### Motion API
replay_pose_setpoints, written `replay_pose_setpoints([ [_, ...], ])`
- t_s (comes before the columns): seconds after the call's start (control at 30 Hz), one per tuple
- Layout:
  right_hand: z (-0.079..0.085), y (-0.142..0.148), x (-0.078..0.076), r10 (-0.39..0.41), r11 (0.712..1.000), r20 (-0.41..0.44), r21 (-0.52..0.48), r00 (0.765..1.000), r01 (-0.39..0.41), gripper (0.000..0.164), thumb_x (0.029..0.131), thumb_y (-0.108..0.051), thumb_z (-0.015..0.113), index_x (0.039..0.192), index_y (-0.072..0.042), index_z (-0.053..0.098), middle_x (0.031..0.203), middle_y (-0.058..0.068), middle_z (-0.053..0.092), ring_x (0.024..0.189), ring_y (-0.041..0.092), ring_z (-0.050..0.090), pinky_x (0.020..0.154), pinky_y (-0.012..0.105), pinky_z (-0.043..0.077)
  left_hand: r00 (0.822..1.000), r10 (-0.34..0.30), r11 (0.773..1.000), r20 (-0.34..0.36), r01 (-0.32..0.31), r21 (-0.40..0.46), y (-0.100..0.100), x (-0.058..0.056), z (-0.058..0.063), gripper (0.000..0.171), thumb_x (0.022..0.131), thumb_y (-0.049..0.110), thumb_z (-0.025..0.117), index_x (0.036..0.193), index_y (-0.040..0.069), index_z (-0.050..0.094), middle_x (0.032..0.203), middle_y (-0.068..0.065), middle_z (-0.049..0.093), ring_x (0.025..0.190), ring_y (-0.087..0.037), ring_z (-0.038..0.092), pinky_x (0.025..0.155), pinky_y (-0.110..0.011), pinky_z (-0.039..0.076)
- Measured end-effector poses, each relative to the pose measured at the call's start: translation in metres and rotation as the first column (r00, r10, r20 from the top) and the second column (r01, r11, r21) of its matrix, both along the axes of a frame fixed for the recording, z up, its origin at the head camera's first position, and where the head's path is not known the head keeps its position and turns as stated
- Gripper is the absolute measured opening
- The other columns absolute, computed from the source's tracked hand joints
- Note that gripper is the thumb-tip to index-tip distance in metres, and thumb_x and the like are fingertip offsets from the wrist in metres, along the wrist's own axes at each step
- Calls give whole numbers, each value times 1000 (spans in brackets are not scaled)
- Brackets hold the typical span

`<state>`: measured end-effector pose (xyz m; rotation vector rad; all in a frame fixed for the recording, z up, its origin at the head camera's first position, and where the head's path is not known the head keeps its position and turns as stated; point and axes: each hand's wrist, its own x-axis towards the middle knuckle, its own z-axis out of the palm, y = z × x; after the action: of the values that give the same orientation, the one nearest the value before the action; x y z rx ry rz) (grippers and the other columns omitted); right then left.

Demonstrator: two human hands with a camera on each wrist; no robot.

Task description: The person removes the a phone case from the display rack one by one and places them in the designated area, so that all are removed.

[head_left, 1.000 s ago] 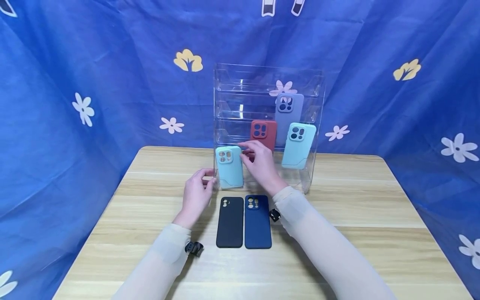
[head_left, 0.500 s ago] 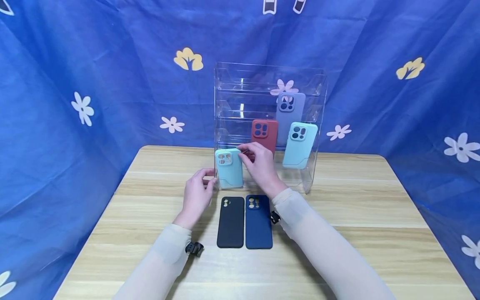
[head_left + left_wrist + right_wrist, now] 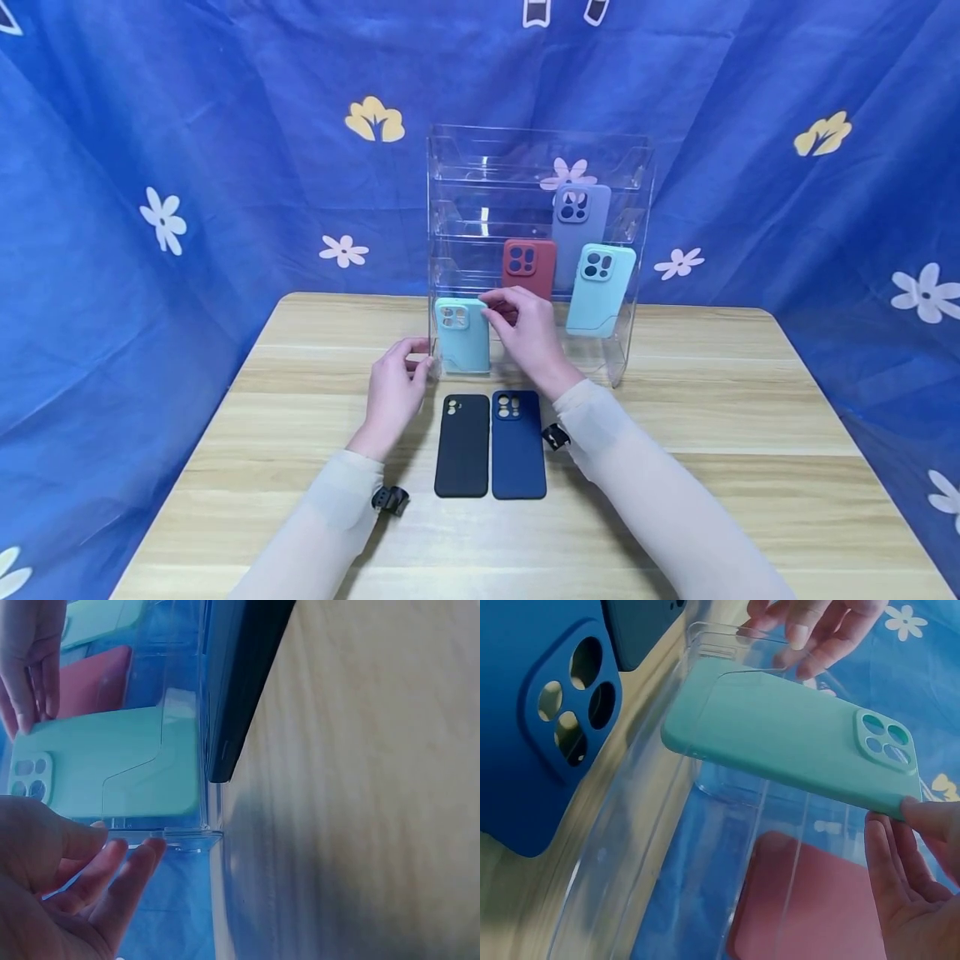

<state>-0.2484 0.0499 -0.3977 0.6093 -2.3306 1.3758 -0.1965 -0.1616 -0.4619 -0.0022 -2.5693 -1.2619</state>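
A mint-green phone case (image 3: pixel 465 342) stands in the lowest tier at the left of a clear acrylic display rack (image 3: pixel 480 173). My right hand (image 3: pixel 528 329) pinches its upper right corner between thumb and fingers; in the right wrist view the phone case (image 3: pixel 787 742) lies within the clear front lip. My left hand (image 3: pixel 397 379) grips the rack's left side edge low down, and in the left wrist view its thumb and fingers (image 3: pixel 124 881) are at that edge. Just in front of the rack, a black phone case (image 3: pixel 461 446) and a dark blue phone case (image 3: pixel 519 450) lie side by side on the table.
Higher in the rack stand a red phone case (image 3: pixel 528 262), a lavender phone case (image 3: pixel 588 233) and a second mint-green phone case (image 3: pixel 600 292) leaning to the right. Behind the wooden table (image 3: pixel 720 417) hangs a blue flowered curtain (image 3: pixel 262 150).
The mint-green phone case has shifted slightly to the right and its top has sunk a little, with my right hand following. My left hand stays at the rack's edge.
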Motion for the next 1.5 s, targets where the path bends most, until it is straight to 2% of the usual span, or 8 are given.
replay_pose_setpoints([
  [0.2,7,4,7,-8,999,-19,-42,1000,7,18,92,-6,77,110,-8,78,102,7,76,83,14,73,75,20,62,1000,4,1000,-1,-4,1,0,1,0,28,97,4,68,125,5,68,122,-12,72,91,-28,76,77,-40,65],
  [0.4,17,11,14,19,994,-23,-111,1000,-22,19,91,-3,77,110,-4,77,100,11,75,79,21,75,71,22,63,1000,5,1000,-2,-5,-1,0,2,1,28,97,4,69,125,5,67,123,-12,72,91,-28,75,77,-40,65],
  [0.6,24,24,21,0,994,-11,-107,1000,-1,20,91,-4,78,110,-6,77,101,9,77,83,17,74,75,22,63,1000,-5,1000,-13,5,2,0,3,-1,28,97,5,69,125,4,67,122,-13,72,90,-29,76,77,-40,65],
  [0.97,23,47,32,-20,996,51,-89,998,25,19,93,-7,77,111,-8,78,99,6,78,83,16,74,78,27,64,1000,4,1000,-21,-4,5,0,3,-1,27,97,5,69,124,5,68,121,-11,73,88,-28,77,74,-40,65],
  [1.27,21,63,38,-69,996,109,-50,992,75,20,91,-8,78,111,-8,78,99,7,79,84,16,75,78,23,63,1000,1,1000,-17,-1,-10,-2,2,-1,28,97,6,69,125,5,67,123,-12,72,89,-27,76,74,-40,65],
  [1.5,21,78,43,-86,995,208,-25,974,94,19,93,-11,77,112,-9,78,102,8,78,85,17,74,74,19,60,1000,1,1000,-18,-1,0,-2,2,-1,29,97,5,70,125,5,67,123,-11,72,88,-27,76,73,-39,65],
])
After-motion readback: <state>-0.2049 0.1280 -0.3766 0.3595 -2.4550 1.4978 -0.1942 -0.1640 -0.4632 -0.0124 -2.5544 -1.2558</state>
